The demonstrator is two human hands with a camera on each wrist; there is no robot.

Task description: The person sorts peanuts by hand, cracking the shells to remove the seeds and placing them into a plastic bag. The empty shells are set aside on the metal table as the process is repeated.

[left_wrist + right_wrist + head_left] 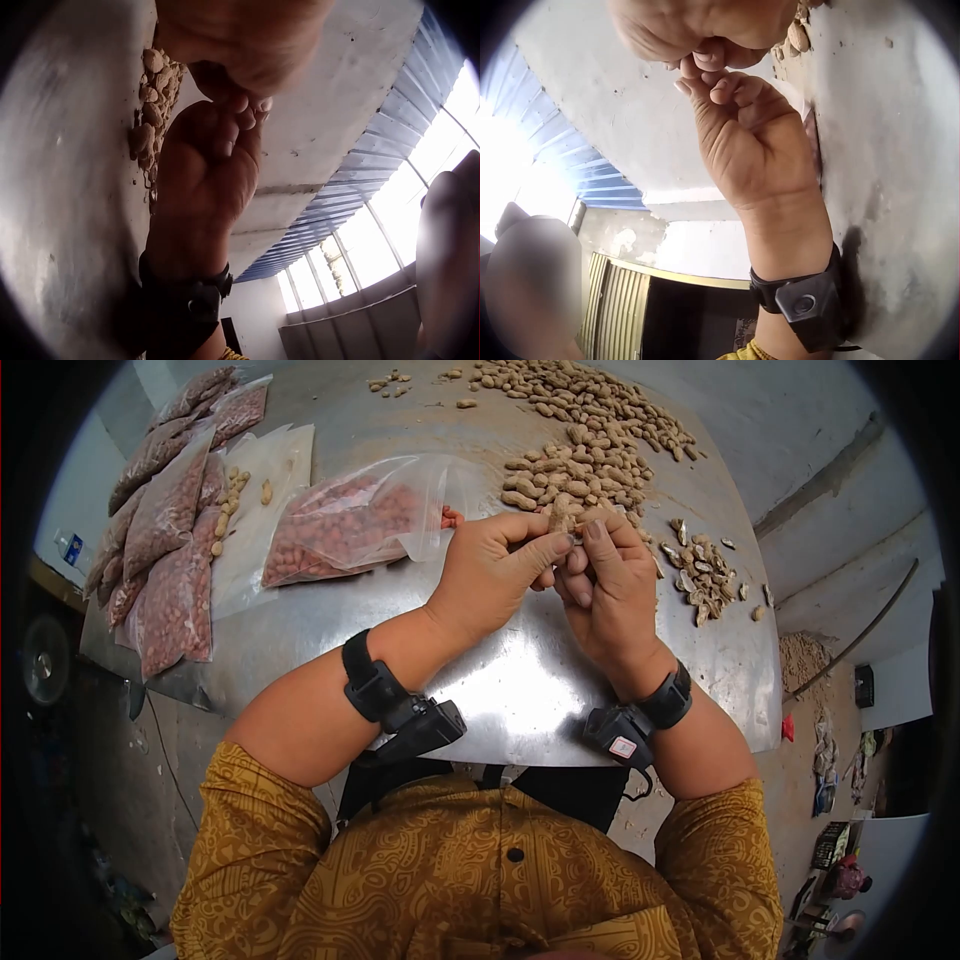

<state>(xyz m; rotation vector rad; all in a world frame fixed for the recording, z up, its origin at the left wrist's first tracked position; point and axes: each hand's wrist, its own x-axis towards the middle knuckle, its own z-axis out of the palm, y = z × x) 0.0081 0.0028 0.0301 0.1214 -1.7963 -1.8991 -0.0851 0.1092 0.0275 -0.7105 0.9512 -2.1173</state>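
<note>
Above the table's middle, the left hand [492, 568] and right hand [612, 582] meet fingertip to fingertip, thumbs and fingers bent around an unshelled peanut [561, 512]. Its upper part shows between them; the fingers hide the rest. The left wrist view has the left hand [244, 37] at the top, touching the right hand [206, 169] below. In the right wrist view the right hand [705, 26] is uppermost and the left hand [754, 146] lower, fingertips curled together. Behind the hands lies a pile of unshelled peanuts [590, 455].
Broken shells [705, 575] lie right of the hands on the metal table [500, 705]. On the left are an open clear bag of reddish kernels [345, 525], stacked filled bags [170, 535], and a flat bag [285, 470] with a few peanuts.
</note>
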